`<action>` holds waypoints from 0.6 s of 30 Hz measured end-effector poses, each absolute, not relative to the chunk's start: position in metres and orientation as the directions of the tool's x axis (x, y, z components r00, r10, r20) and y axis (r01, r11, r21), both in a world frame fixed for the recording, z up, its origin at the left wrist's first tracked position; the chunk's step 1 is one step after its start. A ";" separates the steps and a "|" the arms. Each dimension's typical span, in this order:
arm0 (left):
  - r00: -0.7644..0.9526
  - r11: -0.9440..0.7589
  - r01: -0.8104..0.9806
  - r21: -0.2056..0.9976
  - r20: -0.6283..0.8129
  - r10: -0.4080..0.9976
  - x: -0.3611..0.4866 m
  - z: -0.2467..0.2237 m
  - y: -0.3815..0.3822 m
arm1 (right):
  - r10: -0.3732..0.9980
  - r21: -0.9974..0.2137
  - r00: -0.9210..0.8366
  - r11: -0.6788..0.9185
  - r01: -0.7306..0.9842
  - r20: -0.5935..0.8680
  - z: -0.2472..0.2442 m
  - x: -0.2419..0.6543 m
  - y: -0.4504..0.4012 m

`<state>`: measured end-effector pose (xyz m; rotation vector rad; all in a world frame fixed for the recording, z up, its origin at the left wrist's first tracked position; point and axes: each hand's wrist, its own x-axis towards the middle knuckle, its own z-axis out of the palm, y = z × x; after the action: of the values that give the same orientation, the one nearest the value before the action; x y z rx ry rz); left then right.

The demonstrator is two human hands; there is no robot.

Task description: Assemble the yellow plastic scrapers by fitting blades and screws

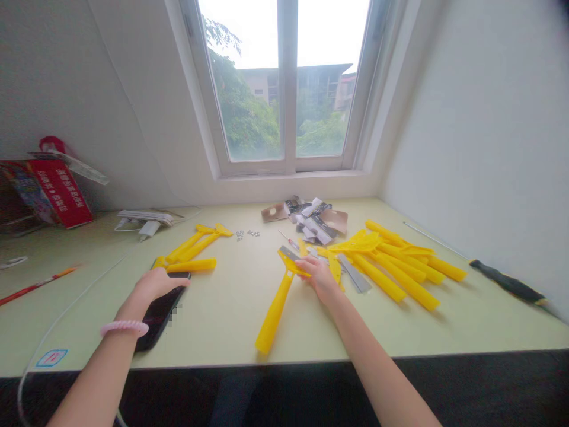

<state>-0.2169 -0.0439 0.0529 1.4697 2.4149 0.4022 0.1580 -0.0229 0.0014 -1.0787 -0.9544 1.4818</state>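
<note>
Yellow scraper, one, mid-table, pinched at its head by the right hand, apart from the left hand laid on a phone, grip uncertain; positioning seemingly being done, steady hold called for next; handle pointed nearward and slightly left, long axis oblique, blade away.

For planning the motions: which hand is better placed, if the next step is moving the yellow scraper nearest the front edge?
Likely the right hand: its fingers touch this yellow scraper near the metal blade. The left hand is farther off, by the black phone.
</note>
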 end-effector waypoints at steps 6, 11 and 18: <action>-0.357 0.375 0.911 0.173 -0.126 0.926 -0.217 0.051 -0.040 | 0.987 -0.949 -0.080 -0.154 -0.275 -0.138 0.001 0.158 -0.022; -0.354 0.371 0.919 0.136 -0.137 0.925 -0.222 0.049 -0.039 | 0.988 -0.942 -0.075 -0.151 -0.299 -0.134 0.001 0.158 -0.022; -0.328 0.286 0.938 0.196 0.236 0.915 -0.164 0.045 -0.034 | 0.986 -0.938 -0.080 -0.164 -0.307 -0.146 0.001 0.157 -0.023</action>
<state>-0.1644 -0.0345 0.0449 1.8632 2.5801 0.4848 0.1569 -0.0231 0.0013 -1.0518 -0.9300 1.4988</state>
